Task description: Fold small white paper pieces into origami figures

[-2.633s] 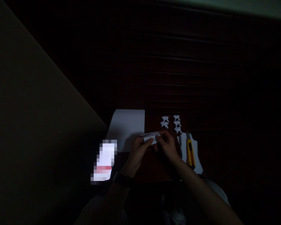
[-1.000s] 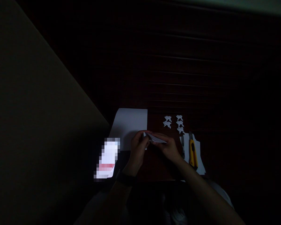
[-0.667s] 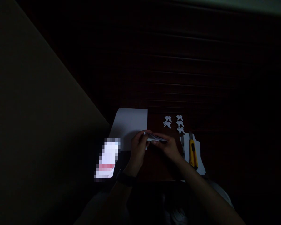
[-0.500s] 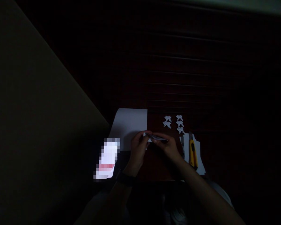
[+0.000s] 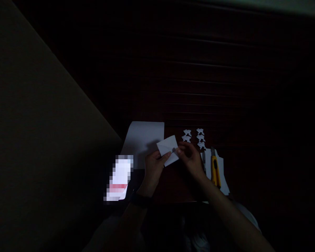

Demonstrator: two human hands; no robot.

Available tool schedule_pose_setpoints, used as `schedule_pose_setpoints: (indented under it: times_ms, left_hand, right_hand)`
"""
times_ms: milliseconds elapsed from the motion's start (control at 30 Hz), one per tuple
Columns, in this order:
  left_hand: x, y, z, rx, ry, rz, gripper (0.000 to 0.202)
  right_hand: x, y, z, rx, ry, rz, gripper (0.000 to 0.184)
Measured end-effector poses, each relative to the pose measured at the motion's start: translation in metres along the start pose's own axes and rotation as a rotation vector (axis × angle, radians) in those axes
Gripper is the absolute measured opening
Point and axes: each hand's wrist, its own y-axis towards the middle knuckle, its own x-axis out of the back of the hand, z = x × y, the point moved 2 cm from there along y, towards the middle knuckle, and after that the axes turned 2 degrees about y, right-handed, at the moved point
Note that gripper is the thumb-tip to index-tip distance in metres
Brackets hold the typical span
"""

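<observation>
A small creased piece of white paper [image 5: 167,145] is held up between both hands, its flat face toward me. My left hand [image 5: 153,168] pinches its lower left side, thumb in front and fingers behind. At the right edge, my right hand [image 5: 191,159] grips the same paper between thumb and fingers. Behind the left hand lies a large white sheet [image 5: 145,134]. Several small folded paper figures [image 5: 200,137] sit in two columns beyond the right hand.
To the right, a yellow utility knife [image 5: 215,171] rests on white paper [image 5: 222,166], beside a dark slim object that I cannot make out. A lit phone screen [image 5: 120,176], blurred out, is at the left. A pale wall [image 5: 42,122] slants along the left side.
The small paper has turned from nearly edge-on to showing its broad face. My right hand has shifted slightly to the right edge of it.
</observation>
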Motion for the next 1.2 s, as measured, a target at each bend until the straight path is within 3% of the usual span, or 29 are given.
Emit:
schedule_pose_setpoints:
  times_ms: [100,267,367,500,600,700,867,1000,1200]
  left_hand:
    - [0.001,-0.002,-0.004,-0.043,-0.007,-0.088,0.031]
    - [-0.001,-0.004,-0.005,-0.068,-0.019,-0.104,0.029]
    - [-0.001,-0.005,-0.002,-0.024,0.019,-0.101,0.025]
    - [0.0,-0.005,-0.009,-0.008,-0.043,0.006,0.033]
    - [0.006,-0.005,-0.024,-0.059,-0.112,-0.005,0.033]
    - [0.011,-0.001,-0.032,-0.062,-0.044,0.039,0.031]
    - [0.011,0.008,-0.014,-0.031,0.186,0.174,0.02]
    - [0.012,0.01,0.0,-0.021,0.245,0.219,0.013]
    - [0.01,0.004,-0.002,0.036,0.224,0.2,0.013]
  right_hand:
    - [-0.008,-0.005,-0.003,-0.026,0.073,0.015,0.041]
    - [-0.014,-0.007,-0.015,-0.132,0.184,-0.004,0.029]
    - [-0.008,-0.004,-0.016,-0.076,0.106,-0.07,0.027]
    - [0.005,0.003,-0.009,0.046,-0.149,-0.096,0.026]
    - [0.014,0.006,-0.002,0.126,-0.315,-0.014,0.024]
    - [0.015,0.006,0.006,0.189,-0.391,0.163,0.022]
    - [0.011,0.001,0.012,0.232,-0.409,0.383,0.029]
    - [0.012,0.0,0.011,0.225,-0.445,0.386,0.029]
    - [0.011,0.001,0.007,0.241,-0.44,0.352,0.022]
